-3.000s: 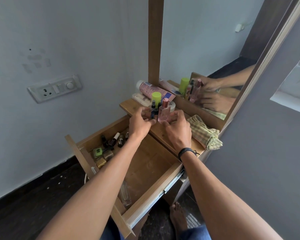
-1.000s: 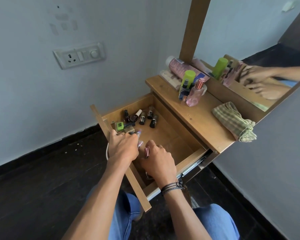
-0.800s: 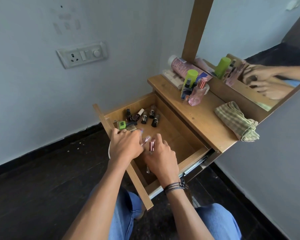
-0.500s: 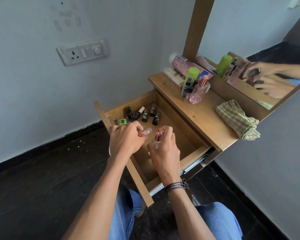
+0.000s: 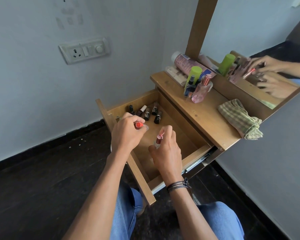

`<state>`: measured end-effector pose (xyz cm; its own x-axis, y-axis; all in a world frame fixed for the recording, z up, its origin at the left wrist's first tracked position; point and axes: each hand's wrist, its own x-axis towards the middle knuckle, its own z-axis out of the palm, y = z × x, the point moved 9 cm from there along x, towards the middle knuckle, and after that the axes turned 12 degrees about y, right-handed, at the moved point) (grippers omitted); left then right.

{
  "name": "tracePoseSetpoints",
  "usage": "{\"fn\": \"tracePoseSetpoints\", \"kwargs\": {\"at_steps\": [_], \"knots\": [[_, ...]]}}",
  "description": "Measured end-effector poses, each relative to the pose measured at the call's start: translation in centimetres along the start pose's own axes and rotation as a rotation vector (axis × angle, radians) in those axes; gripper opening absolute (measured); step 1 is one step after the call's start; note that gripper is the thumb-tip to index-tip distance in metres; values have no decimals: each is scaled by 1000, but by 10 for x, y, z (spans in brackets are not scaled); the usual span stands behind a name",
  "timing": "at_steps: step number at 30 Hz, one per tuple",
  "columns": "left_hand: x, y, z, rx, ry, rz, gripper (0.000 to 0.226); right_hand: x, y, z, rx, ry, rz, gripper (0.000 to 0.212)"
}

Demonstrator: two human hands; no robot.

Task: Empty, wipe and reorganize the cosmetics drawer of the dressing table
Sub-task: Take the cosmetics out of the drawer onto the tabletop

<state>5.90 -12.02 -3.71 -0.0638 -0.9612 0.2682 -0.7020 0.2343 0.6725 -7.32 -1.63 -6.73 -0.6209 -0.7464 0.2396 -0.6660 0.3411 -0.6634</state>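
Over the drawer (image 5: pixel 142 181), the left hand (image 5: pixel 125 134) grips one red-capped tube (image 5: pixel 138 125); the right hand (image 5: pixel 166 153) grips one pink-capped vial (image 5: pixel 158 139). Five bottles (image 5: pixel 151 112) (partly overlapping) lie in its far corner.

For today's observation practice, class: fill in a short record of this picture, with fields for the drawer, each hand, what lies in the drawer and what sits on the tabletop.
Drawer: wooden drawer, pulled open
Left hand: left hand grips a small tube with an orange-red cap
Right hand: right hand holds a slim tube with a pinkish-red cap
In drawer: small dark bottles clustered at the back
Tabletop: pink glass perfume bottle, lime-green-capped bottle, folded green checked cloth
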Motion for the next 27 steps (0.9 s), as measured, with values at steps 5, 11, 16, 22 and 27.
{"fn": "tracePoseSetpoints", "kwargs": {"at_steps": [5, 11, 16, 22, 27], "knots": [[3, 2, 0, -76, -33, -13, 23, 0, 3, 1, 14, -3, 13, 64], [-1, 5, 11, 60, -222, 49, 16, 1, 3, 4, 3, 5, -19, 69], [-9, 8, 21, 251, -351, 162, 18, -1, 1, 5, -61, -36, -56, 71], [-13, 9, 24, 351, -335, 253, 19, 0, 0, 6, -98, -51, -70, 68], [-13, 7, 26, 386, -329, 264, 27, 0, 1, 7, -107, -58, -61, 66]]}}
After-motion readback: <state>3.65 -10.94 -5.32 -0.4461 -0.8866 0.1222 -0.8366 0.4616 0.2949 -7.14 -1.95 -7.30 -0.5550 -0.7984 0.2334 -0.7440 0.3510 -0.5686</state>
